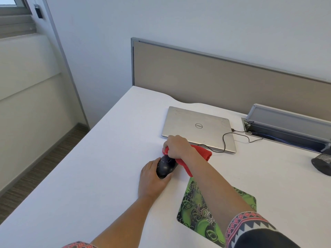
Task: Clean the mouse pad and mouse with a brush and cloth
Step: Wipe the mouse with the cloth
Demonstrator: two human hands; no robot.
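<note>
Mid-task: left hand (152, 178) grips mouse (165, 167), right hand (176, 146) clutches cloth (202, 152) wiping it; pad (195, 208) near desk (89, 176) front edge likely pending, no brush visible.

1. A closed silver laptop (197, 126) lies on the white desk (89, 167).
2. A black cable (240, 131) leads from the laptop's right edge to an open cable box (286, 122).
3. A beige partition (215, 77) stands behind the desk.

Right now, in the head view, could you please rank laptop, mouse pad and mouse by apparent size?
Silver closed laptop and green patterned mouse pad: alike, pad nearer and partly covered, so unranked.
Black plastic mouse: smallest.
</note>
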